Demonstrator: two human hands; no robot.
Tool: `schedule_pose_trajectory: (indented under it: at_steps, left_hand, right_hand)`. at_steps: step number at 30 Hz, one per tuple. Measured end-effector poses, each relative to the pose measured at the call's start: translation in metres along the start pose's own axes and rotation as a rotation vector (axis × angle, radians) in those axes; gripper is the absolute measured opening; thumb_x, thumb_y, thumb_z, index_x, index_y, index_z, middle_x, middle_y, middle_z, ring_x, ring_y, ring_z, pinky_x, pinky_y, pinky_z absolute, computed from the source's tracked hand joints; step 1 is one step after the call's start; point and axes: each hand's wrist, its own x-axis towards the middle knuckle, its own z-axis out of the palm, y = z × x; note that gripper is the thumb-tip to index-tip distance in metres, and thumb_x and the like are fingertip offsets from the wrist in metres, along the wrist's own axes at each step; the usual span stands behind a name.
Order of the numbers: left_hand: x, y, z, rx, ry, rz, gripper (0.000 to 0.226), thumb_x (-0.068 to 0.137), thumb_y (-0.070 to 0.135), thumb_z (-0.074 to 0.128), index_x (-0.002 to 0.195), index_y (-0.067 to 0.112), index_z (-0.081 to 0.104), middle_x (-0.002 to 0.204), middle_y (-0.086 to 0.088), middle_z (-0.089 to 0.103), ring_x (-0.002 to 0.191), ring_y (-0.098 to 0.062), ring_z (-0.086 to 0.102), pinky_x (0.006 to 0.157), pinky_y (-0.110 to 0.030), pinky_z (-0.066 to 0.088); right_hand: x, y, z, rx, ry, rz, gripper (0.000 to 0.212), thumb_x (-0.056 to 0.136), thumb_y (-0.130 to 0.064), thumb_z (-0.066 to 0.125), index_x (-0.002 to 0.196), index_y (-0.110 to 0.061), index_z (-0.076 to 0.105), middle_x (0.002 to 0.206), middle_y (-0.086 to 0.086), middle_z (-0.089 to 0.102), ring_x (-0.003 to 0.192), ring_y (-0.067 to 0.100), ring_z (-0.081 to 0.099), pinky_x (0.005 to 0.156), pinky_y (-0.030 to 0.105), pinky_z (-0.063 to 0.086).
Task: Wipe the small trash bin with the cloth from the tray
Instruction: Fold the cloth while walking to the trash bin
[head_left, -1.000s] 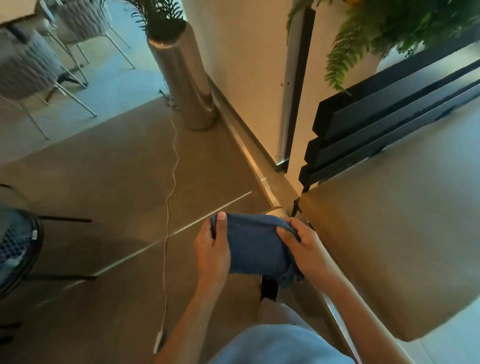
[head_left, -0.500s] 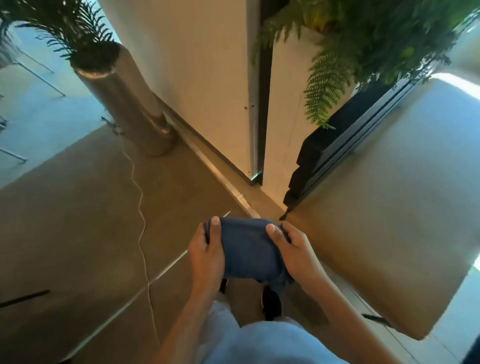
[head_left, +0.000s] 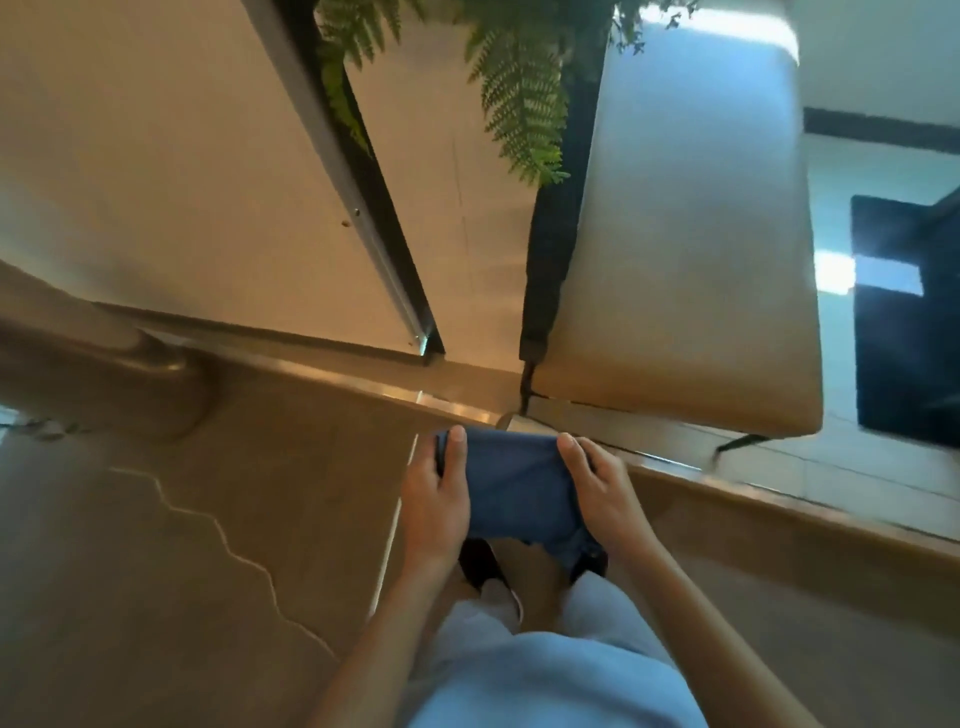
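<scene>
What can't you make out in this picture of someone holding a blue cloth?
- Trash bin, head view: not identifiable; the blue cloth covers whatever both hands hold.
- Left hand and right hand fingers: hidden behind the cloth.
- Shoes: mostly under cloth and hands.
- Metal planter: motion-blurred.
- Tray: not in view.

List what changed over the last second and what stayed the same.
The view swung right: the metal planter slid off to the left edge, the chairs left the frame, and the tan bench and fern now fill the top. Unchanged: left hand and right hand grip the blue cloth by its sides.
</scene>
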Motion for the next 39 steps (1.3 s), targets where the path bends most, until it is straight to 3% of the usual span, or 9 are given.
schedule_pose_trajectory:
  at_steps: [3, 9, 14, 19, 22, 26, 32, 39]
  left_hand:
    - [-0.006, -0.011, -0.002, 0.057, -0.118, 0.004, 0.033, 0.101, 0.054, 0.045, 0.093, 0.025, 0.060, 0.083, 0.003, 0.060, 0.069, 0.004, 0.056, 0.062, -0.014, 0.042]
    - [-0.032, -0.036, -0.001, 0.129, -0.259, -0.003, 0.036, 0.101, 0.054, 0.044, 0.091, 0.023, 0.058, 0.078, 0.004, 0.058, 0.064, 0.000, 0.054, 0.053, -0.009, 0.040]
    - [-0.069, -0.057, -0.002, 0.144, -0.320, -0.016, 0.037, 0.101, 0.051, 0.047, 0.091, 0.019, 0.062, 0.075, 0.004, 0.058, 0.058, 0.006, 0.051, 0.054, -0.010, 0.040]
    - [-0.095, -0.078, -0.014, 0.196, -0.358, -0.024, 0.037, 0.100, 0.057, 0.046, 0.091, 0.025, 0.063, 0.078, 0.004, 0.061, 0.068, -0.005, 0.057, 0.062, -0.020, 0.044]
    - [-0.106, -0.084, -0.022, 0.172, -0.347, -0.040, 0.039, 0.100, 0.057, 0.047, 0.088, 0.023, 0.062, 0.077, 0.004, 0.061, 0.066, -0.005, 0.056, 0.066, -0.029, 0.046]
    - [-0.107, -0.090, -0.032, 0.131, -0.399, -0.094, 0.040, 0.100, 0.054, 0.048, 0.090, 0.019, 0.063, 0.077, 0.001, 0.060, 0.068, -0.008, 0.055, 0.068, -0.030, 0.045]
    - [-0.082, -0.097, -0.055, 0.078, -0.538, -0.174, 0.030, 0.103, 0.046, 0.050, 0.101, 0.021, 0.065, 0.090, -0.001, 0.067, 0.077, -0.009, 0.062, 0.068, -0.021, 0.048]
    - [-0.030, -0.106, -0.085, 0.005, -0.639, -0.215, 0.018, 0.103, 0.037, 0.054, 0.109, 0.023, 0.063, 0.102, -0.001, 0.070, 0.092, -0.013, 0.068, 0.074, -0.022, 0.053]
  right_hand:
    - [-0.020, 0.017, 0.002, 0.049, 0.053, 0.045, 0.035, 0.105, -0.043, 0.047, 0.102, -0.016, 0.069, 0.094, 0.007, 0.070, 0.089, 0.019, 0.066, 0.074, 0.030, 0.053]
    - [-0.069, 0.057, 0.007, 0.119, 0.134, 0.112, 0.047, 0.100, -0.051, 0.046, 0.098, -0.009, 0.066, 0.091, 0.012, 0.066, 0.085, 0.025, 0.064, 0.071, 0.029, 0.051]
    - [-0.113, 0.086, 0.008, 0.152, 0.211, 0.135, 0.039, 0.104, -0.043, 0.047, 0.091, -0.011, 0.066, 0.081, 0.002, 0.064, 0.071, 0.003, 0.060, 0.062, 0.016, 0.048]
    - [-0.153, 0.106, 0.019, 0.169, 0.250, 0.169, 0.042, 0.102, -0.048, 0.047, 0.086, -0.014, 0.064, 0.076, -0.002, 0.061, 0.072, 0.009, 0.058, 0.063, 0.023, 0.047]
    - [-0.168, 0.108, 0.025, 0.178, 0.272, 0.187, 0.040, 0.104, -0.045, 0.047, 0.083, -0.014, 0.062, 0.072, -0.004, 0.059, 0.067, 0.004, 0.056, 0.059, 0.017, 0.045]
    - [-0.173, 0.108, 0.037, 0.209, 0.324, 0.197, 0.039, 0.105, -0.040, 0.047, 0.076, -0.017, 0.057, 0.065, -0.008, 0.053, 0.059, -0.001, 0.052, 0.055, 0.013, 0.042]
    - [-0.162, 0.108, 0.067, 0.224, 0.364, 0.262, 0.042, 0.103, -0.049, 0.048, 0.092, -0.013, 0.068, 0.085, 0.005, 0.069, 0.082, 0.017, 0.066, 0.071, 0.030, 0.053]
    - [-0.126, 0.101, 0.115, 0.250, 0.419, 0.268, 0.042, 0.103, -0.047, 0.049, 0.099, -0.010, 0.070, 0.095, 0.010, 0.072, 0.090, 0.020, 0.070, 0.074, 0.030, 0.058]
